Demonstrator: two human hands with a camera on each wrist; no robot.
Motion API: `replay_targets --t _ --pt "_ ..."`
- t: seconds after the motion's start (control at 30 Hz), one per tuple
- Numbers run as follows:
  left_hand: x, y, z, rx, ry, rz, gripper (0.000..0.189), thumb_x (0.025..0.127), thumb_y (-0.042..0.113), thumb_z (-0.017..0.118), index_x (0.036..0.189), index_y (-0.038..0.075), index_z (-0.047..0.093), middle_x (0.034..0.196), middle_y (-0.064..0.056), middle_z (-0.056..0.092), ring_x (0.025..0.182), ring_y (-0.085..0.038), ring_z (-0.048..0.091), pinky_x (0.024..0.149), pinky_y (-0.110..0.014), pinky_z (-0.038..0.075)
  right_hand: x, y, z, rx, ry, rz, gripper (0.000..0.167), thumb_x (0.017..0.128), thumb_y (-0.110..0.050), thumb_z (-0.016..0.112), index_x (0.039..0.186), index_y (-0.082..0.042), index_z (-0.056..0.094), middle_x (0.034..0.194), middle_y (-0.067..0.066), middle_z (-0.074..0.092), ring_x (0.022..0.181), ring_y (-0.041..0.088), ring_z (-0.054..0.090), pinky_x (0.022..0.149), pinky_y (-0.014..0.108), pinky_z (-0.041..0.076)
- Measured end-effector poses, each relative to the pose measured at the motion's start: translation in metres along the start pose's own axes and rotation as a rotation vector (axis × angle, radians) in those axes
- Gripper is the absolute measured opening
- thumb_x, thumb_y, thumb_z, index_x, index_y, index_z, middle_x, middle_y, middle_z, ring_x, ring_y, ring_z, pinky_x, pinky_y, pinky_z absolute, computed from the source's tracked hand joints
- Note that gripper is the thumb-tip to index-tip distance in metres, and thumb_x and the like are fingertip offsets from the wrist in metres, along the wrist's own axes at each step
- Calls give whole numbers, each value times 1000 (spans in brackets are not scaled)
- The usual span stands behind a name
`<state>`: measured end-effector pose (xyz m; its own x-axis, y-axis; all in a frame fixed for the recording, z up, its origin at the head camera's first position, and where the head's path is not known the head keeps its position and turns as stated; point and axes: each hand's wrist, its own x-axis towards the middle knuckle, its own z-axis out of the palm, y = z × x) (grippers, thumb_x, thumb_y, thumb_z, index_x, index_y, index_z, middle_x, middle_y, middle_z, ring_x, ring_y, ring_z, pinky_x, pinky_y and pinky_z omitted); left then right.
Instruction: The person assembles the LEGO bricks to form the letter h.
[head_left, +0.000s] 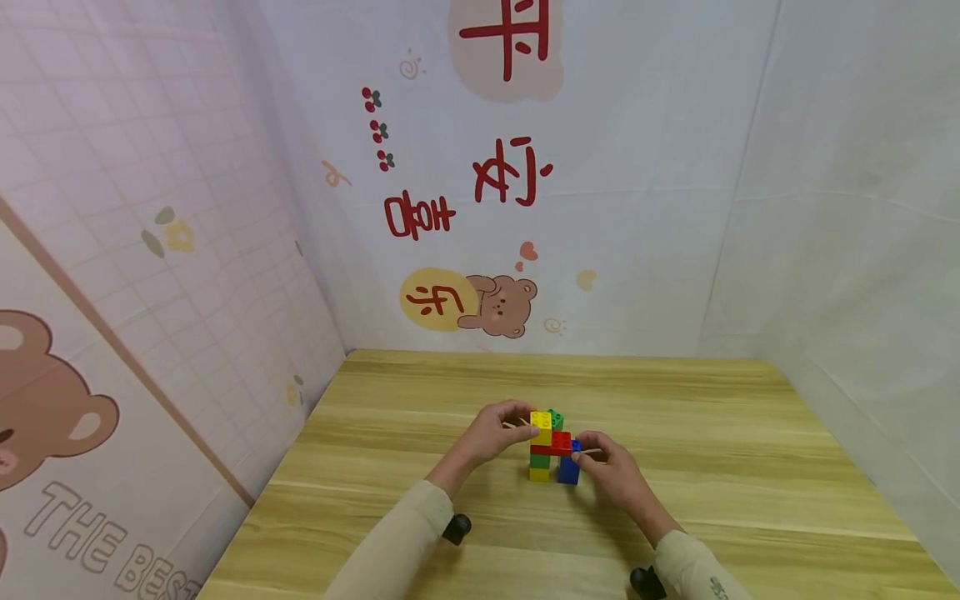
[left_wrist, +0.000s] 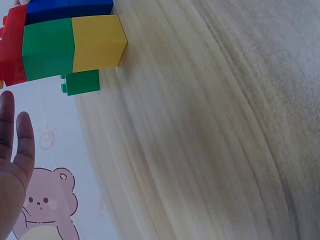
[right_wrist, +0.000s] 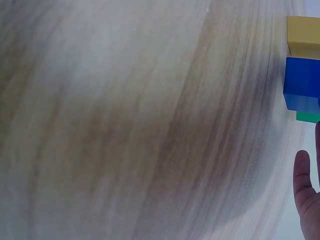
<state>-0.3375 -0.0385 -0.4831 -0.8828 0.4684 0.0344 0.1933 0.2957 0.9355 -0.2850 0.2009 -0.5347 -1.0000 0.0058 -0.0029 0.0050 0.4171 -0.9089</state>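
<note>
Between the hands stands a small structure of toy building bricks. Its left column has a yellow brick (left_wrist: 99, 44) at the bottom, a green brick (left_wrist: 49, 49) above it, a long red brick (head_left: 561, 442) and a top yellow brick (head_left: 542, 423). My left hand (head_left: 498, 429) pinches that top brick from the left, thumb on its near side. Beside the column a blue brick (head_left: 568, 470) stands upright under the red brick's right end. My right hand (head_left: 613, 468) holds the blue brick near its top, thumb in front. Another green brick (head_left: 556, 417) shows behind.
The structure stands on a wood-grain table (head_left: 420, 387). A white printed cloth (head_left: 637, 208) hangs behind the table, with more cloth along both sides. Black wrist devices (head_left: 457, 528) show by both sleeves.
</note>
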Motion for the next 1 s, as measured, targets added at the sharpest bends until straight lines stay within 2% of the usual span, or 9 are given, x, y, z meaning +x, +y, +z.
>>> replay_targets --t 0.57,1.0 --pt "2 -1 6 -23 24 25 25 94 28 71 116 18 66 104 2 64 95 -20 58 81 -33 51 0 0 -4 20 -13 -35 32 96 -20 67 123 -4 61 119 10 64 108 28 61 94 50 49" --pt "4 -2 9 -30 36 38 25 92 24 72 115 17 65 104 1 63 94 -19 58 80 -31 51 3 3 -5 26 -13 -16 28 96 -18 66 122 -8 63 118 9 64 109 29 61 96 50 49"
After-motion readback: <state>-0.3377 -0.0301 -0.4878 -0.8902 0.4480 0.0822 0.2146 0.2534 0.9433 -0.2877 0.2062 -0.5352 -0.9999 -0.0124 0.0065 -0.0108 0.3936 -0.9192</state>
